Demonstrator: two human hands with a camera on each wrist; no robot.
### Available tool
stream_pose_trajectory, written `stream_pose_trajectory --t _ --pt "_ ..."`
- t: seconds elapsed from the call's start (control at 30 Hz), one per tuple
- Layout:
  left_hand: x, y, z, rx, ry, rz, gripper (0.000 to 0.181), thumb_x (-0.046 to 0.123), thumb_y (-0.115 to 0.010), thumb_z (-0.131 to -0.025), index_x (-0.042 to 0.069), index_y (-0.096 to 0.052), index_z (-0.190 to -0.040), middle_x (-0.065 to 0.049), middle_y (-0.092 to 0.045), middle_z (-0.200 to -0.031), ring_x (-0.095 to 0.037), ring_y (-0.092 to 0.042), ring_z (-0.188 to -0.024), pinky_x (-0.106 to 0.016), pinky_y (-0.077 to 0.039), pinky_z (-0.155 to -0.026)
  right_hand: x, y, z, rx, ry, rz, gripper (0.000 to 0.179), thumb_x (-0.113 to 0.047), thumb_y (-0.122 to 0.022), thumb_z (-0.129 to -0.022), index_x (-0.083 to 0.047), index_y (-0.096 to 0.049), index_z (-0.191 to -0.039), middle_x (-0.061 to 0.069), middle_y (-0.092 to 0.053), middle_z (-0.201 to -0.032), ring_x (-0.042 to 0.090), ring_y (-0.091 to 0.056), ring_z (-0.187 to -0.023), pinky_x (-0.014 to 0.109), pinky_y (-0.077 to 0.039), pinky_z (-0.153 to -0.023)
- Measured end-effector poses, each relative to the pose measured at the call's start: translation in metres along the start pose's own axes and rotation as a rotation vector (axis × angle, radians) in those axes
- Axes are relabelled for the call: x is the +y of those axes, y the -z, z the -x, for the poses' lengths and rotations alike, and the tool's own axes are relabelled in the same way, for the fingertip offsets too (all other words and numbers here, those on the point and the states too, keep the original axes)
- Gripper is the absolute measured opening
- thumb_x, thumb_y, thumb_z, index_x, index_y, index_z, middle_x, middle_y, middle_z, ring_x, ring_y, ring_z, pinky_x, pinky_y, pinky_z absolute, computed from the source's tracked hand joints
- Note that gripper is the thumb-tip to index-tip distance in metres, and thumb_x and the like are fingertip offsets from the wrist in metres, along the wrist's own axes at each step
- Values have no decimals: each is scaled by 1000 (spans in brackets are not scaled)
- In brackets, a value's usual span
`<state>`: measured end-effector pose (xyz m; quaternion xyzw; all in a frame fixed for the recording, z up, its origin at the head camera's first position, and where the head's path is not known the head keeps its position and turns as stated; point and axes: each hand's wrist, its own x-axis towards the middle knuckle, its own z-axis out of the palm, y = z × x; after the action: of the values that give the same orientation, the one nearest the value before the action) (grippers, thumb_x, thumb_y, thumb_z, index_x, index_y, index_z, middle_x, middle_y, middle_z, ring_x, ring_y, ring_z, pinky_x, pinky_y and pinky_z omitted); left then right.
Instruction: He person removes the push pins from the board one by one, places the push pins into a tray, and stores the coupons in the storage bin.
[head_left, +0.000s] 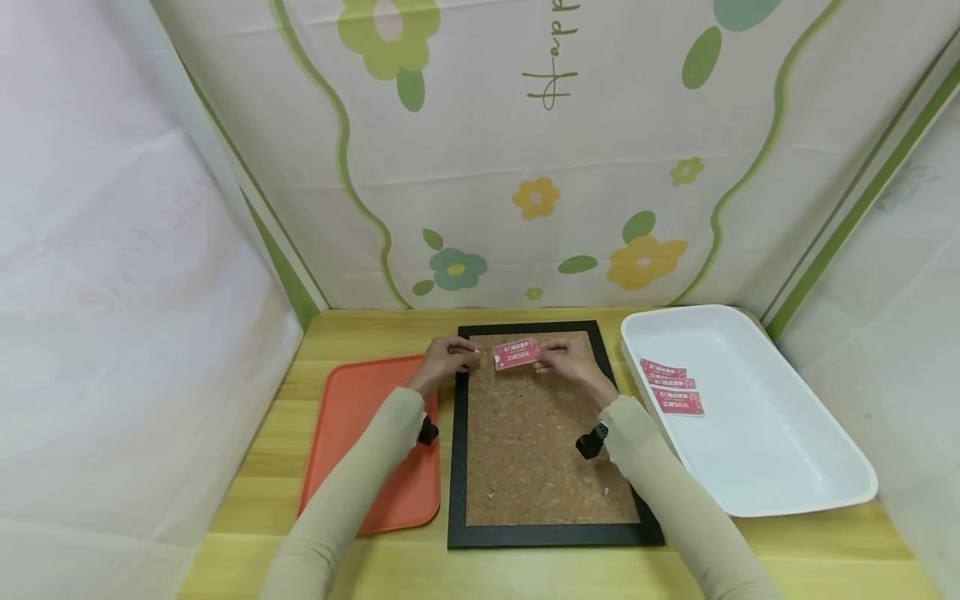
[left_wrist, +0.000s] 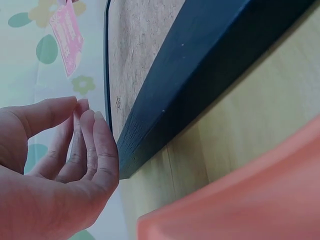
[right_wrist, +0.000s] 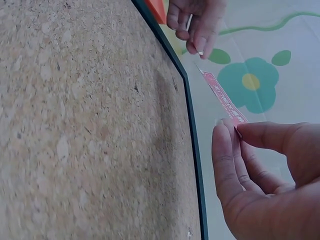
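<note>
Above the far part of a black-framed corkboard (head_left: 551, 450), my right hand (head_left: 567, 361) pinches a pink coupon (head_left: 516, 354) by its right end, between thumb and fingers. The coupon is printed with white lettering and looks thin, almost edge-on, in the right wrist view. My left hand (head_left: 447, 360) is at the board's far left corner, thumb and fingertips brought together. A tiny pale pushpin (right_wrist: 200, 53) shows at those fingertips in the right wrist view, close to the coupon's free end. Most of the pin is hidden by the fingers.
On the right, a white tray (head_left: 780, 450) holds several pink coupons (head_left: 678, 403) along its left side. A red-orange tray (head_left: 397, 500) lies left of the board, partly under my left forearm. Flower-printed cloth (head_left: 465, 192) hangs behind the wooden table (head_left: 262, 475).
</note>
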<state>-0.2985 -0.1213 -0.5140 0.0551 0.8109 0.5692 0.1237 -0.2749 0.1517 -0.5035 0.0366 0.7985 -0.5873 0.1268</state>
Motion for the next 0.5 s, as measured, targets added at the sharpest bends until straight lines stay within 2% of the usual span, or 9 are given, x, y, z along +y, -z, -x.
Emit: stream_pose_trajectory --t 0.17,0.3,0.4,0.5 --pt "-2 0 2 -21 -5 7 29 8 -66 -102 -8 -69 -126 -28 -71 -126 -44 -69 -114 -51 -60 -94 1 8 5 3 11 14 36 -14 -60 -106 8 -64 -134 26 -76 -114 18 -79 -90 45 -61 -97" --pt "-4 0 4 -13 0 -29 27 8 -67 -102 -7 -70 -124 -25 -73 -122 -42 -70 -110 -47 -62 -91 1 17 9 21 20 33 33 -13 -61 -105 8 -67 -129 19 -80 -105 18 -79 -88 47 -61 -96" --pt "-4 -1 4 -1 5 -52 26 8 -67 -101 -6 -70 -123 -23 -74 -119 -41 -71 -105 -44 -62 -87 1 22 11 30 12 9 31 -13 -61 -105 7 -67 -128 13 -81 -101 16 -79 -87 49 -59 -99" --pt "-4 -4 3 -6 3 -75 26 8 -68 -100 -5 -71 -122 -23 -74 -117 -40 -72 -101 -43 -62 -85 2 24 13 38 0 -23 31 -12 -60 -105 8 -66 -128 13 -80 -103 10 -76 -82 51 -57 -102"
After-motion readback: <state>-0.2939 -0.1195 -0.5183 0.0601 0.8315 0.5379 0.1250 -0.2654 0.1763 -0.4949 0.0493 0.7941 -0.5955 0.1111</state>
